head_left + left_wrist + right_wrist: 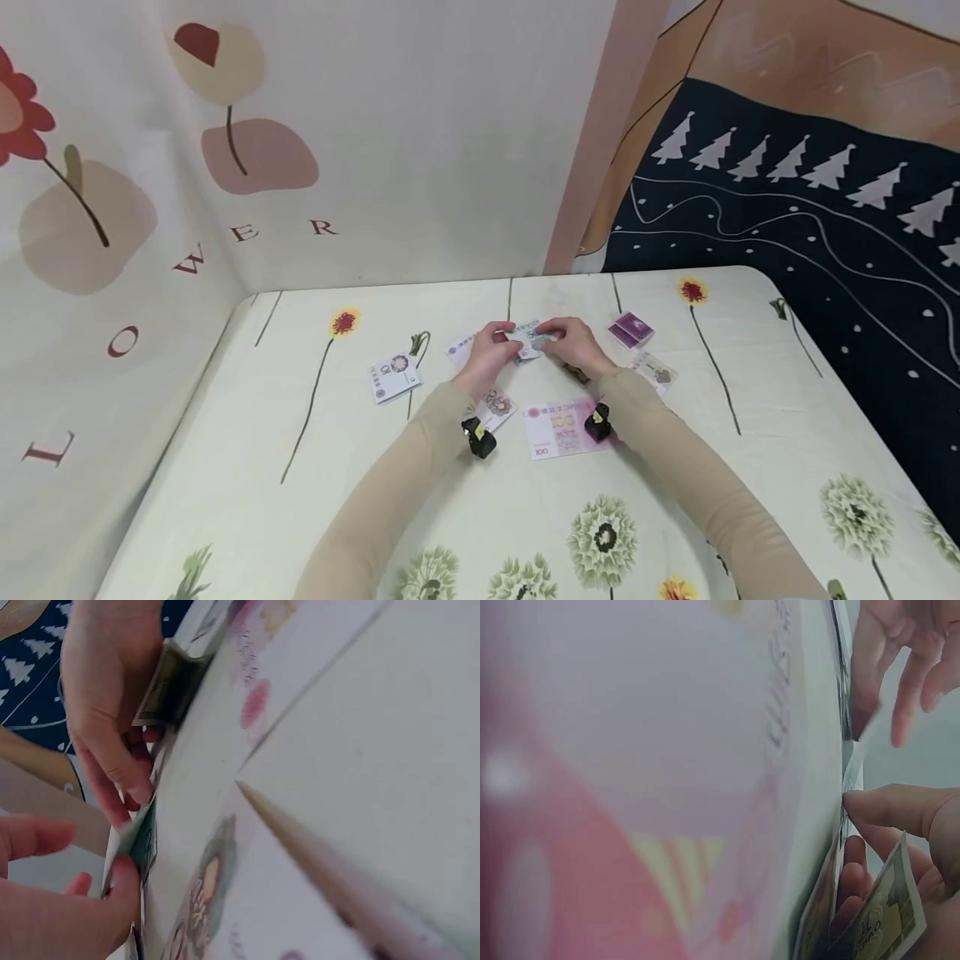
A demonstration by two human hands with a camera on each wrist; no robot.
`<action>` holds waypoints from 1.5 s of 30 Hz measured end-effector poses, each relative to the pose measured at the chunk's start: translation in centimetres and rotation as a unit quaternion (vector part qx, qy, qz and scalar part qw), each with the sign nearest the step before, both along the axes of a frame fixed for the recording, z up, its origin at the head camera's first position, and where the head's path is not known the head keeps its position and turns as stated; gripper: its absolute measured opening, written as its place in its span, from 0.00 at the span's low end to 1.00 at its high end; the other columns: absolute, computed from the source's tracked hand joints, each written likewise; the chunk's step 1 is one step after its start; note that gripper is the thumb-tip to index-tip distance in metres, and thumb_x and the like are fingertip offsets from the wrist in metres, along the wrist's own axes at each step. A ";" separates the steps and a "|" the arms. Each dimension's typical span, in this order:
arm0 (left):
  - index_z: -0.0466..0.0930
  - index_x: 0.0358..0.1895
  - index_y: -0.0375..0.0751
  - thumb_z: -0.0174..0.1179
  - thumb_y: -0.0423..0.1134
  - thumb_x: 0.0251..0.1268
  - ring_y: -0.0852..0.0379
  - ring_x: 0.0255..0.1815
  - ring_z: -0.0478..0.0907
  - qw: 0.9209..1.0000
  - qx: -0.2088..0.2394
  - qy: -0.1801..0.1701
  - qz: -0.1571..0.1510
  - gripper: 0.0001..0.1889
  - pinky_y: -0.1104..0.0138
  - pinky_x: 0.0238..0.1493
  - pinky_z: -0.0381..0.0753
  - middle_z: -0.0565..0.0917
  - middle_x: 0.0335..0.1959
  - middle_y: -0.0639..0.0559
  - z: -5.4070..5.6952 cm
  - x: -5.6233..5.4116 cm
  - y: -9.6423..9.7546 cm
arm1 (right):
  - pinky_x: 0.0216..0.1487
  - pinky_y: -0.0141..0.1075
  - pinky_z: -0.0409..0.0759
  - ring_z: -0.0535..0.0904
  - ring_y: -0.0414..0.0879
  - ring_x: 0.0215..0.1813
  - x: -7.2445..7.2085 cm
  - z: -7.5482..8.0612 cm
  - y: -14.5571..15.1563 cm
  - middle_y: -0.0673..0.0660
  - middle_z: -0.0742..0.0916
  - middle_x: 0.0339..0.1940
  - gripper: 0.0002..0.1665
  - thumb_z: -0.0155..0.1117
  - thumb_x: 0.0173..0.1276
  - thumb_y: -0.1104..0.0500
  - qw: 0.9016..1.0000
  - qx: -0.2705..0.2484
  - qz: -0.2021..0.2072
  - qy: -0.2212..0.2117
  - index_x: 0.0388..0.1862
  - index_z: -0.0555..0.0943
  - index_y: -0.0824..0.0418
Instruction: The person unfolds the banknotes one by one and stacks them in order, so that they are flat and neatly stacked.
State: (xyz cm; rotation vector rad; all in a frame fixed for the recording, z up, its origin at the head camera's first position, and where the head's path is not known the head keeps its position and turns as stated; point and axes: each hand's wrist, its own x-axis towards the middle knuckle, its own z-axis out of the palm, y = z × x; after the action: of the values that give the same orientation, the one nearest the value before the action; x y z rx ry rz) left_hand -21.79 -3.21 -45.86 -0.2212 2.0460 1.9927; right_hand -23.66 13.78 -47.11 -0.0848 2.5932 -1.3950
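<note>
A small bluish-green banknote (527,340) lies between both hands toward the back of the table. My right hand (573,343) pinches its right side between thumb and fingers. At the opposite side, my left hand (491,357) touches it with the thumb, the forefinger standing apart in the left wrist view. One corner of the note tilts up in the right wrist view. A folded brownish banknote (889,907) stands beside the right palm, partly hidden in the head view. Just left of the left hand lies a lilac banknote (459,350), partly covered by it.
A pink 100 banknote (562,437) lies below the wrists, beside another folded note (497,408). At left sits a folded 10 note (395,379); at right are a purple note (632,330) and a pale note (655,371). A flowered cloth (247,467) covers the table.
</note>
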 end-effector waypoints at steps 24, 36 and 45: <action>0.62 0.67 0.38 0.56 0.30 0.58 0.41 0.64 0.64 0.998 -0.055 -0.033 0.011 0.30 0.49 0.65 0.64 0.63 0.68 0.36 2.4 1.7 1.2 | 0.35 0.35 0.69 0.69 0.48 0.37 0.0 -0.2 0.0 0.61 0.81 0.48 0.18 0.64 0.63 0.67 1.000 -0.013 0.000 0.000 0.52 0.82 0.64; 0.49 0.71 0.36 0.47 0.23 0.57 0.44 0.68 0.55 0.983 0.143 -0.110 -0.025 0.36 0.57 0.72 0.54 0.58 0.64 0.36 2.3 1.6 -1.6 | 0.40 0.37 0.67 0.69 0.51 0.41 -0.1 0.2 0.1 0.60 0.80 0.50 0.18 0.64 0.64 0.66 1.000 -0.003 -0.006 -0.016 0.54 0.82 0.63; 0.50 0.71 0.35 0.47 0.23 0.57 0.42 0.68 0.57 0.976 0.177 -0.124 -0.012 0.35 0.58 0.72 0.55 0.57 0.67 0.32 2.3 0.9 -1.7 | 0.38 0.36 0.68 0.69 0.50 0.40 -0.1 0.1 0.1 0.60 0.80 0.50 0.18 0.64 0.64 0.66 1.000 -0.004 -0.005 -0.019 0.54 0.82 0.62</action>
State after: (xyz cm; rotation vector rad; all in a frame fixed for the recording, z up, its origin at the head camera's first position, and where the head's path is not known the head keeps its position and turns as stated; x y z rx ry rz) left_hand -20.87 -4.95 -43.53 -0.3470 1.5078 2.1475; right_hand -23.73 13.83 -46.96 -0.0456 2.5599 -1.3971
